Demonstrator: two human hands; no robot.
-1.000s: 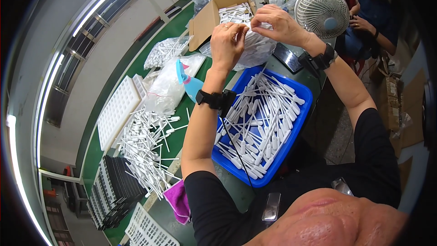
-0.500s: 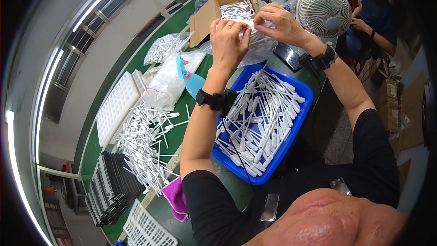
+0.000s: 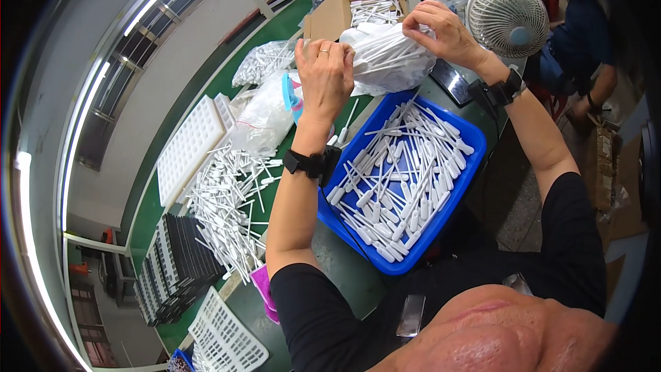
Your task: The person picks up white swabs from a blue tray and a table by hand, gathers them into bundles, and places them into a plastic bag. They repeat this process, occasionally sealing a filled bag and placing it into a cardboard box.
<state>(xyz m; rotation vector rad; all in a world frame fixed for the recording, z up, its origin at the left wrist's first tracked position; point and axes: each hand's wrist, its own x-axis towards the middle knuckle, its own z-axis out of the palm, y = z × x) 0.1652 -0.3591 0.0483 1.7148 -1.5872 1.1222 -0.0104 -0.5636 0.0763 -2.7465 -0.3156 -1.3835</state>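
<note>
A clear plastic bag (image 3: 396, 77) full of long white plastic droppers lies beyond the blue tray, its mouth spread. My left hand (image 3: 325, 76) is closed at the bag's left edge, fingertips pressed together. At the bag's upper right edge, my right hand (image 3: 444, 33) pinches the plastic between thumb and fingers. White droppers show between the two hands. Just below them, the blue tray (image 3: 476, 139) holds many loose droppers with thick, bulb-like ends. A light-blue spray bottle (image 3: 288, 96) is partly hidden behind my left wrist.
An open cardboard box (image 3: 329, 17) of white droppers stands behind the bag. Left lie a dropper pile (image 3: 231, 200), a white holed tray (image 3: 189, 151), stacked dark trays (image 3: 182, 255) and a purple cloth (image 3: 264, 293). A fan (image 3: 506, 17), a phone (image 3: 451, 84) and a co-worker (image 3: 582, 34) are right.
My hands have drawn apart, the left one moving left, and the bag between them has widened, showing the droppers inside. The co-worker has lowered an arm. The whole view has shifted slightly.
</note>
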